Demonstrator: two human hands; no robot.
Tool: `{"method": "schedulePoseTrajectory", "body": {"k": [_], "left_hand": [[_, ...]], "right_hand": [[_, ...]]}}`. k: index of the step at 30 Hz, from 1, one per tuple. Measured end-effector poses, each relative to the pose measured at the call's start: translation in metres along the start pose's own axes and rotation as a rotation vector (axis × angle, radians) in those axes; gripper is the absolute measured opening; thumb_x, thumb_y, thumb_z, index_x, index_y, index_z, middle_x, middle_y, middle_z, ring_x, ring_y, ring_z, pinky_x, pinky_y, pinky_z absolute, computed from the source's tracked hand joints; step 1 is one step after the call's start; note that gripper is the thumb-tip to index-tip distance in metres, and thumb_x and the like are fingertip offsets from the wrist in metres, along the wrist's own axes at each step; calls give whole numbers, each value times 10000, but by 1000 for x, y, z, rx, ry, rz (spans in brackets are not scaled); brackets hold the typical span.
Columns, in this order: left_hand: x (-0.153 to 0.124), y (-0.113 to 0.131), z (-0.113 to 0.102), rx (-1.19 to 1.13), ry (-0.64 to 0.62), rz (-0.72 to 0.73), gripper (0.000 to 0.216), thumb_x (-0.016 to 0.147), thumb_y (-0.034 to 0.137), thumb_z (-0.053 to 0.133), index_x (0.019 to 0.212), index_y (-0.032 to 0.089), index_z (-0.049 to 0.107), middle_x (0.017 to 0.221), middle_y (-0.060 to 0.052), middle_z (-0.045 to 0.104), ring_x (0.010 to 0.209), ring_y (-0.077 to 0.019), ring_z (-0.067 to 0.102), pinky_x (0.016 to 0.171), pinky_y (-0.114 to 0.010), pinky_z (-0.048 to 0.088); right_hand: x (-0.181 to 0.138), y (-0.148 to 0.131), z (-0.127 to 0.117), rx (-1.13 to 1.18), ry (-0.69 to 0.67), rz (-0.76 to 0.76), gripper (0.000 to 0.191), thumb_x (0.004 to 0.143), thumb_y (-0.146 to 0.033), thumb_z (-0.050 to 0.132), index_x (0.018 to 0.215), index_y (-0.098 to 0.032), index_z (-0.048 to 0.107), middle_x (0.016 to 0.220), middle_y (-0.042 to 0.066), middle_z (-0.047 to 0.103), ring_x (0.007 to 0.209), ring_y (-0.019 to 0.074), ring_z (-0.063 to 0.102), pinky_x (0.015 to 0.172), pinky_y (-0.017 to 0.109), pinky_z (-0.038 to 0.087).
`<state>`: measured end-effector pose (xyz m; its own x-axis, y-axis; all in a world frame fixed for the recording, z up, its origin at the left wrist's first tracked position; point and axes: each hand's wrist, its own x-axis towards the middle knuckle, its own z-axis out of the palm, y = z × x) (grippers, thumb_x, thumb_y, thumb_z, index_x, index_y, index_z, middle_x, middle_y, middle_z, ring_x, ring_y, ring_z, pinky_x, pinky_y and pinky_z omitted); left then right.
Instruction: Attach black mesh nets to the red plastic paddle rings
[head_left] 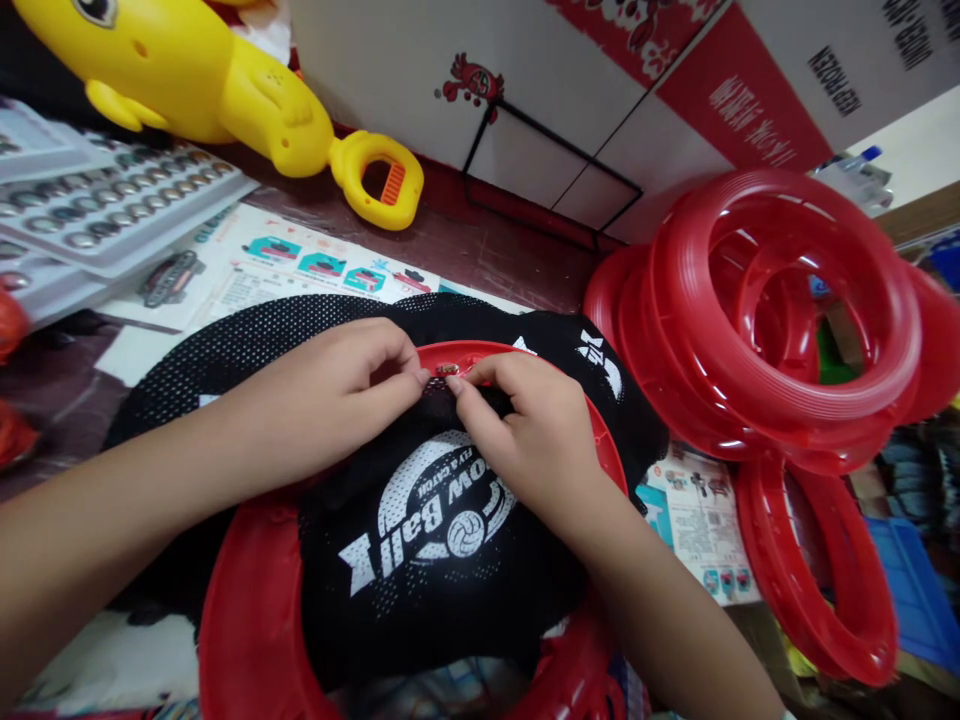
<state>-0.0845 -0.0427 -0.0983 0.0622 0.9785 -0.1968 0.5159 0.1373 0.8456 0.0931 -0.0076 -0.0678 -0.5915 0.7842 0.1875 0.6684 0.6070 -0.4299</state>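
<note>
A red plastic ring lies in front of me with a black mesh fabric across its opening. White print on the fabric includes a ball and the words "Fly & Catch". At the ring's far rim, my left hand pinches the fabric's edge between thumb and index finger. Just to its right, my right hand has thumb and index finger closed at the same edge. A small shiny multicoloured piece shows on the rim between the fingertips. More black printed mesh lies beneath and behind the ring.
Stacked red rings stand at the right, with another red ring leaning below them. Behind are a white and red carton and a black wire frame. A yellow toy and trays of round pieces sit at the left.
</note>
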Motion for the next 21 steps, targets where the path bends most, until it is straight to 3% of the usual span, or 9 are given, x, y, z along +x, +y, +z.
{"method": "schedulePoseTrajectory", "body": {"k": [13,17,21], "left_hand": [[-1,2,3,166,67,54,211,827,376,467,727,209,550,752,3,541,692,-169,487,631,-308,348],[-4,4,3,205,76,65,208,835,353,458,720,207,550,762,-5,550,701,-173,505,630,-311,368],[-6,2,4,172,64,161,175,878,332,451,889,220,585,880,2,606,798,-175,567,706,-312,446]], "right_hand": [[0,-4,2,-120,-30,91,183,878,-273,582,750,-165,657,731,22,693,670,136,585,617,261,374],[1,-3,-7,-32,-70,114,159,868,-243,603,740,-171,662,744,13,701,684,129,599,637,247,395],[-1,0,-20,-38,-88,96,140,874,-203,604,775,-171,697,750,11,712,695,127,614,665,244,411]]}}
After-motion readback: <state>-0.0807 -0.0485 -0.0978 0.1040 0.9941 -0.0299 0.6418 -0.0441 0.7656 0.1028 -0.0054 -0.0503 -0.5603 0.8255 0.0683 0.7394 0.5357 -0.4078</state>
